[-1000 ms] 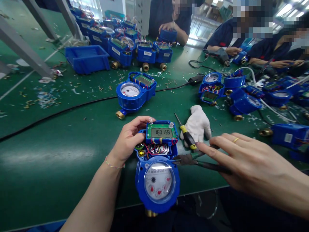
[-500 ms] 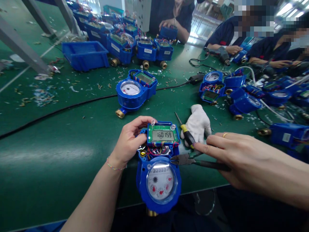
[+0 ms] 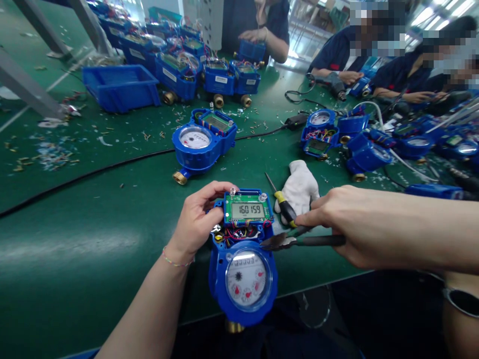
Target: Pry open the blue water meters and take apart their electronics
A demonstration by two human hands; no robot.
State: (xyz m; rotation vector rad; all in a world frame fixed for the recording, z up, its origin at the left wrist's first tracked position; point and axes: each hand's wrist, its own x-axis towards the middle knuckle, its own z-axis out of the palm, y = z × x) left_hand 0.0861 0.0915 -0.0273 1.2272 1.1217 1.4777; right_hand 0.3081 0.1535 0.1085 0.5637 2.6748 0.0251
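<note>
A blue water meter (image 3: 243,279) lies at the near edge of the green table (image 3: 93,239), its cover off. A green circuit board with an LCD reading 160159 (image 3: 247,210) stands over coloured wires. My left hand (image 3: 196,219) grips the meter's left side and the board's corner. My right hand (image 3: 348,224) closes on the dark handles of pliers (image 3: 295,242), whose jaws point at the meter's wiring. A yellow-handled screwdriver (image 3: 281,202) and a white glove (image 3: 301,187) lie just behind the pliers.
Another blue meter (image 3: 202,142) lies farther back, with a black cable (image 3: 112,167) running across the table. A blue bin (image 3: 119,87) and rows of opened meters (image 3: 209,75) stand at the back. Other people work at the far and right sides among more meters (image 3: 348,139).
My right hand went from hovering flat over the pliers to closing on their handles and lifting them. The display changed from 160158 to 160159. My left hand stayed on the meter.
</note>
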